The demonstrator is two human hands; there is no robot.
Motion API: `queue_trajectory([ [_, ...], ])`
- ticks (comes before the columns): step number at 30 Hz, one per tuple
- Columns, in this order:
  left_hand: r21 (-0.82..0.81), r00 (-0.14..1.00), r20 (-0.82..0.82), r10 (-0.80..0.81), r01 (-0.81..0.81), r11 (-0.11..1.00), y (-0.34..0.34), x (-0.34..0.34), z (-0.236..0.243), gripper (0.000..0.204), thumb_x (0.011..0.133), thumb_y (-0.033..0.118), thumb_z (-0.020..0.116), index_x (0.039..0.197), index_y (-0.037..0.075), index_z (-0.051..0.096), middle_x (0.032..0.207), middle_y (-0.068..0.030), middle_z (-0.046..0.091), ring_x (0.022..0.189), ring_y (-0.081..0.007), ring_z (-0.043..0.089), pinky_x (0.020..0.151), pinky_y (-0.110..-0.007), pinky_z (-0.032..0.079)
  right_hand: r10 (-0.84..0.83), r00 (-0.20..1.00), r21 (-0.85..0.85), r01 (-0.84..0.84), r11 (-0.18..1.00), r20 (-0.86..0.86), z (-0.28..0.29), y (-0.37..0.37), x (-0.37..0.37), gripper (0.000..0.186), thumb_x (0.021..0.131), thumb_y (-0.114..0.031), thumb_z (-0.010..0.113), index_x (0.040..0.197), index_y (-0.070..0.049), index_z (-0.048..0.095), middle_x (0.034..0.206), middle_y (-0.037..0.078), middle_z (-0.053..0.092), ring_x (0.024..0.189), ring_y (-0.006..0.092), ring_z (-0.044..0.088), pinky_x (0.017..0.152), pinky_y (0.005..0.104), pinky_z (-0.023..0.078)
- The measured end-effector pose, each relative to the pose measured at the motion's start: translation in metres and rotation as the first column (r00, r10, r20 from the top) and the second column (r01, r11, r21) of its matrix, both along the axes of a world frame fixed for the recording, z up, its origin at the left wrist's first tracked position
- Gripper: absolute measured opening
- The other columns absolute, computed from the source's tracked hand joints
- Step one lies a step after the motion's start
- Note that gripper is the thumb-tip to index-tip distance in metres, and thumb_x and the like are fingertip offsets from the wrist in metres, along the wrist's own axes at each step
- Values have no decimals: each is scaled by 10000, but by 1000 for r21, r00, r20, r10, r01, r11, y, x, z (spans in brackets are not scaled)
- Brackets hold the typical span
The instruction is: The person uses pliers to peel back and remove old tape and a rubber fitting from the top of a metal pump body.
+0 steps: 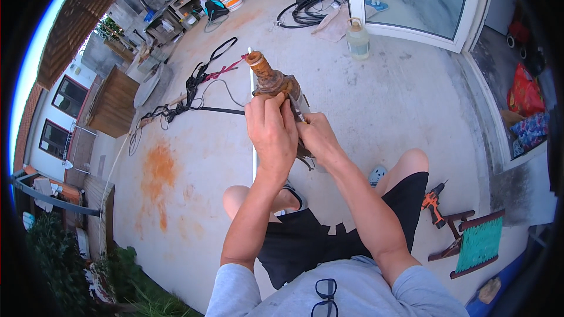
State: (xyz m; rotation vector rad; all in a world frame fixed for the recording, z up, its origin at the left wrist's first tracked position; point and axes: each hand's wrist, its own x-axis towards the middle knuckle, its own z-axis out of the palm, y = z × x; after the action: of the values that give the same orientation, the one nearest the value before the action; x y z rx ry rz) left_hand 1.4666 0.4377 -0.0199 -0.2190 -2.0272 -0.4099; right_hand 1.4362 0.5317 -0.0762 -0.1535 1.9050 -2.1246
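Note:
In front of me stands a pump-like device with a rusty, orange-brown metal head (274, 82) and a short threaded pipe neck. Its lower body is mostly hidden behind my hands and forearms. My left hand (271, 132) is closed against the near side of the rusty head, fingertips pressed on the metal. Close beside it, my right hand (319, 138) grips a slim, silvery tool (297, 109) whose tip touches the head's right side. The tool's exact kind is hidden by the fingers. A black cable (220, 110) runs leftward from the device.
Tangled black cables and straps (191, 91) lie left on the concrete. A clear jug (358, 41) and coiled hose (314, 7) are ahead. An orange cordless drill (433, 204) and green folding stool (479, 243) sit right. A glass door (417, 0) stands ahead right.

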Motion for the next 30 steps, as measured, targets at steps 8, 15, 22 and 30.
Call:
queue_trajectory([
  [8,264,942,190,-275,221,939,-27,7,14,223,796,-66,743,1008,-40,679,977,-118,658,728,-169,636,661,-276,529,128,485,447,628,637,-865,31,52,-30,172,724,-97,667,830,-5,567,819,168,565,785,360,568,702,461,452],
  [15,307,850,331,-409,313,899,-47,4,30,209,786,-71,752,984,-45,692,947,-90,668,741,-137,623,705,-269,561,460,204,444,740,505,-864,74,67,-49,172,744,-17,656,880,-55,558,896,123,478,882,295,484,798,399,392],
  [22,406,774,386,-502,347,846,-53,-1,35,187,797,-73,741,978,-45,706,940,-78,667,787,-137,631,762,-278,587,670,4,336,867,367,-743,104,66,-52,171,771,-99,665,892,-102,544,943,67,478,960,243,498,903,423,389],
  [30,417,718,440,-539,368,831,-60,-6,41,133,809,-90,719,936,-71,685,950,-86,662,834,-154,648,748,-276,586,791,-175,331,840,431,-586,134,62,-73,231,768,-115,684,932,-136,523,981,35,471,995,201,487,874,402,393],
])
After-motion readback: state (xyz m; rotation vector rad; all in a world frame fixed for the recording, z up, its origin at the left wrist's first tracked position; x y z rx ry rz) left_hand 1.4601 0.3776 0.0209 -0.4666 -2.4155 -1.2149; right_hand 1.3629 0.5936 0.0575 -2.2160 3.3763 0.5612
